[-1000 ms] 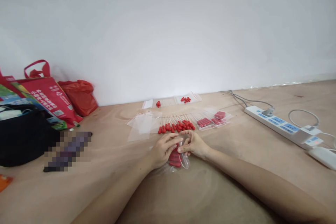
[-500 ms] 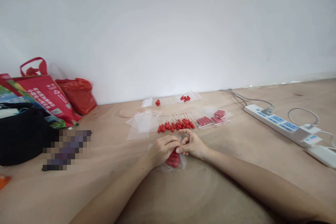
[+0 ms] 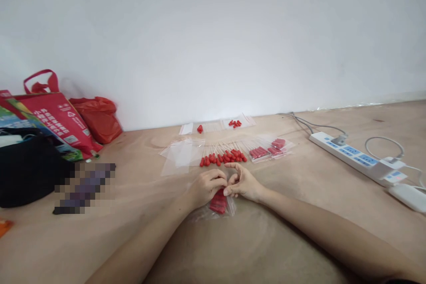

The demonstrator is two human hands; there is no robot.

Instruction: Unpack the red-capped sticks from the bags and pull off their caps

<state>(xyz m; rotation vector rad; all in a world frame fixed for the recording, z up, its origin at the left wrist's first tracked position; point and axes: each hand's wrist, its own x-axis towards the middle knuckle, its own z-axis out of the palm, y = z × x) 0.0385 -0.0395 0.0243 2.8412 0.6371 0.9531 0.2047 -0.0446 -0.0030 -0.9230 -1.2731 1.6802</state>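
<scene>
A: Hands, position and state?
B: Left hand (image 3: 205, 186) and right hand (image 3: 245, 183) meet fingertip to fingertip, low centre of the plywood surface (image 3: 299, 230). Both are curled narrow, pinching the top edge of a small clear bag (image 3: 201, 215).

A: The bag: contents, lie?
B: Red pieces (image 3: 218, 203) are packed inside, too small to tell what kind. The bag lies flat on the surface, body toward the person, mouth up under the fingertips.

A: Beyond the hands?
B: Just past the knuckles there is a row of red-tipped sticks (image 3: 222, 158), near but not touching. Left of the row are empty clear bags (image 3: 178, 155). Right of it are filled bags (image 3: 269, 151) with red contents. Further back, by the white wall (image 3: 213, 31), loose red bits (image 3: 234, 123) sit on flat clear plastic.

A: Edges?
B: On the right, a white power strip (image 3: 356, 159) with cables plugged in and a white adapter (image 3: 408, 196) at its near end. On the left, a red tote bag (image 3: 56, 117), a red plastic bag (image 3: 100, 117) beside it against the wall, and a black bag (image 3: 29, 171) in front. All are well apart from the hands.
</scene>
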